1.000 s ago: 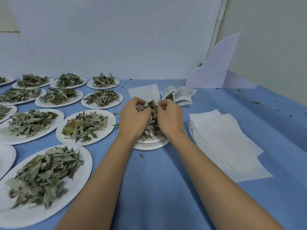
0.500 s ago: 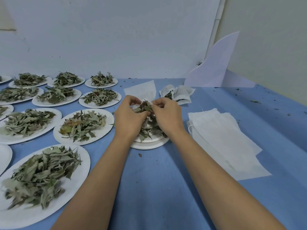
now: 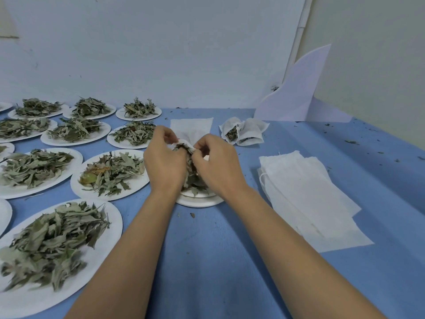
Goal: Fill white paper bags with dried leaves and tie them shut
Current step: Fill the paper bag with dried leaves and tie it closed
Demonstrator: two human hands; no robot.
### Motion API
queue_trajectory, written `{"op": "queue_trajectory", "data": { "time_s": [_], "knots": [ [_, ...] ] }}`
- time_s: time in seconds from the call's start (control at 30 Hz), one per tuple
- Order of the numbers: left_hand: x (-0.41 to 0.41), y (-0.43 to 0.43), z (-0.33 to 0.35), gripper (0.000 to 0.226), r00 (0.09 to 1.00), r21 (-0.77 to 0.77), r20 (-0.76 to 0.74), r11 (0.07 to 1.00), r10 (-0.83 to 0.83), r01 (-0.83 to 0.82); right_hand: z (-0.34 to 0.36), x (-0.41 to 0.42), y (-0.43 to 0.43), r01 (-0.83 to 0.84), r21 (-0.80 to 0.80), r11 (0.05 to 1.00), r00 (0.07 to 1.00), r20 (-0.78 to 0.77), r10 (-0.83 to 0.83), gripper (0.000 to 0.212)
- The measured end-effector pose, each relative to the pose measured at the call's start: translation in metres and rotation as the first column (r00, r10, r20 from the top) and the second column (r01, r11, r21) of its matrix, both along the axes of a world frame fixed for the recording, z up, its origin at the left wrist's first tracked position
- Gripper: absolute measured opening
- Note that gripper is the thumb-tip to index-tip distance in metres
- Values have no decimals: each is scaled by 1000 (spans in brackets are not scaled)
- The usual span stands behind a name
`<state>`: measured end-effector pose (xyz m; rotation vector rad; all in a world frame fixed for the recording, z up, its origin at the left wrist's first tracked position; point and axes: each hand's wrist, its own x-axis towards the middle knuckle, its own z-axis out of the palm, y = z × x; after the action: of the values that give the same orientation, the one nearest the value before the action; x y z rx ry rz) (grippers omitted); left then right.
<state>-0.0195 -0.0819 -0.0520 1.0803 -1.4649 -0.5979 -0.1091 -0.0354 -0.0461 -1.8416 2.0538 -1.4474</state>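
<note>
I note left hand (image 3: 164, 164) and right hand (image 3: 218, 166), fingers curled, pinching the crinkled white paper bag (image 3: 184, 142); brittle dried leaves (image 3: 181, 147) at its mouth.

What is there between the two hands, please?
In the head view, a white paper bag holding dried leaves lies between the left hand and right hand, both pinching its mouth.

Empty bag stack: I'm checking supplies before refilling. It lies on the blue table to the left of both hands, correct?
No. The head view shows the empty bag stack on the blue table to the right of the left hand and right hand, not the left.
</note>
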Motion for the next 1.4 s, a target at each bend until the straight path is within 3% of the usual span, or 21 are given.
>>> {"op": "queue_trajectory", "data": {
  "time_s": [0.13, 0.27, 0.47, 0.57, 0.63, 0.73, 0.87, 1.1, 1.4],
  "knots": [
    [-1, 2, 3, 28, 997, 37, -82, 999, 7, -4, 1, -1, -2, 21, -32, 999, 1000, 22, -21, 10],
    [-2, 0, 5, 18, 994, 87, -85, 993, -75, 82, 4, -11, -2, -2, -16, 1000, 971, 241, 5, 12],
    [5, -2, 14, 16, 921, 249, -118, 887, -372, 390, 8, -19, -3, 87, -11, 996, 931, 357, -77, 13],
    [7, -2, 18, 17, 881, 305, -70, 831, -468, 466, 9, -22, -2, 123, 28, 992, 910, 395, -124, 13],
    [7, -2, 17, 9, 882, 307, -20, 837, -470, 453, 9, -23, -1, 137, 48, 989, 905, 400, -144, 14],
    [3, -1, 14, 28, 904, 246, 61, 884, -423, 398, 12, -22, 0, 146, 77, 986, 893, 419, -165, 14],
    [-2, 4, 13, 31, 937, 182, 95, 931, -337, 316, 14, -19, -2, 157, 105, 982, 875, 446, -188, 15],
    [-8, 10, 13, 34, 939, 216, 178, 942, -296, 256, 15, -16, -4, 149, 129, 980, 828, 526, -195, 19],
    [-13, 16, 12, 35, 983, 136, 129, 984, -134, 116, 22, -4, -5, 75, 88, 993, 746, 656, -114, 20]
  ]
}}
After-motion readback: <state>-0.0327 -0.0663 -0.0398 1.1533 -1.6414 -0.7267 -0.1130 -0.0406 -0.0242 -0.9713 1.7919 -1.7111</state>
